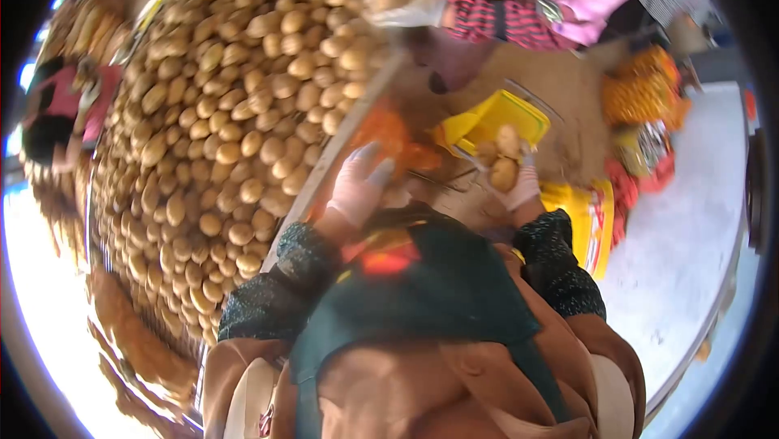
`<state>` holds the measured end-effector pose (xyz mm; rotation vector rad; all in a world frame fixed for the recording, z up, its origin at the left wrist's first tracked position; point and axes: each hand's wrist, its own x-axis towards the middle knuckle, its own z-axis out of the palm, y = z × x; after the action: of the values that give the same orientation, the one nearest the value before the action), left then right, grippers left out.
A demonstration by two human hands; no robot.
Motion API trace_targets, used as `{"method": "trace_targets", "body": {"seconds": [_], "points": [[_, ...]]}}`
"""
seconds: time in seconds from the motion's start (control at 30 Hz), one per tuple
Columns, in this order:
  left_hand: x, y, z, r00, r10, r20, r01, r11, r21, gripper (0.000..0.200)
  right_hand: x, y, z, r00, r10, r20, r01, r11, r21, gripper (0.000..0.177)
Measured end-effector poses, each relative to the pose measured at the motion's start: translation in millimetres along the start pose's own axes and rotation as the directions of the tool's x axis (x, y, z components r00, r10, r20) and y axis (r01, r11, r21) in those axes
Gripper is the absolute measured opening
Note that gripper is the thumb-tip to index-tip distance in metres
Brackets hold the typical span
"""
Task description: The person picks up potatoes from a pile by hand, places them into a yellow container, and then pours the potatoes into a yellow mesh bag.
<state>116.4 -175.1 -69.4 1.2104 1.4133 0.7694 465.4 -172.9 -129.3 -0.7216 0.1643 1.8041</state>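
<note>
My right hand, in a pale glove, is closed round a few potatoes. They sit at the near edge of a yellow plastic tray, overlapping it in this view. On the other side, my left hand, gloved with grey fingertips, has its fingers apart beside an orange mesh bag. Motion blurs the hand and the mesh. Left of it, a board edge borders a large heap of potatoes.
Across from me a person in a pink sleeve reaches a gloved hand toward the heap. Another person is at the far left. Yellow packaging lies near my right sleeve, with an orange net bundle and a white surface beyond.
</note>
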Motion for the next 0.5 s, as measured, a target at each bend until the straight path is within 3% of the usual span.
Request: {"method": "trace_targets", "body": {"seconds": [0.07,0.1,0.13,0.2,0.27,0.3,0.4,0.47,0.5], "points": [[-3,2,-22,0.991,0.068,-0.118,-0.05,0.987,0.15,0.043,24,-25,-37,0.955,-0.145,-0.258,0.133,0.989,-0.064,0.048],[-4,-7,-38,0.914,0.356,-0.196,-0.219,0.837,0.501,0.036,25,-31,-27,0.917,-0.145,-0.372,0.105,0.987,-0.125,0.049],[-10,4,-53,0.89,0.359,-0.28,-0.177,0.839,0.515,0.03,20,-36,-13,0.864,-0.154,-0.479,0.074,0.98,-0.182,0.049],[-14,-25,-84,0.73,0.545,-0.413,-0.203,0.749,0.63,0.025,27,-42,-4,0.755,-0.183,-0.63,0.033,0.97,-0.242,0.047],[-21,-23,-118,0.763,0.444,-0.47,-0.002,0.729,0.685,0.024,47,-47,-20,0.647,-0.213,-0.732,0.027,0.966,-0.257,0.042],[-25,-15,-130,0.765,0.448,-0.463,0.013,0.708,0.706,0.024,41,-36,16,0.636,-0.235,-0.735,-0.02,0.947,-0.321,0.042],[-24,1,-147,0.871,0.269,-0.411,0.123,0.691,0.712,0.044,48,-12,52,0.882,-0.12,-0.455,-0.196,0.785,-0.587,0.039],[-14,11,-143,0.95,0.004,-0.313,0.235,0.651,0.722,0.063,45,40,114,0.983,-0.137,-0.12,-0.068,0.335,-0.94,0.031],[-6,15,-140,0.952,-0.112,-0.283,0.295,0.573,0.765,0.074,57,68,123,1.0,-0.015,-0.015,-0.01,0.309,-0.951,0.028]]}}
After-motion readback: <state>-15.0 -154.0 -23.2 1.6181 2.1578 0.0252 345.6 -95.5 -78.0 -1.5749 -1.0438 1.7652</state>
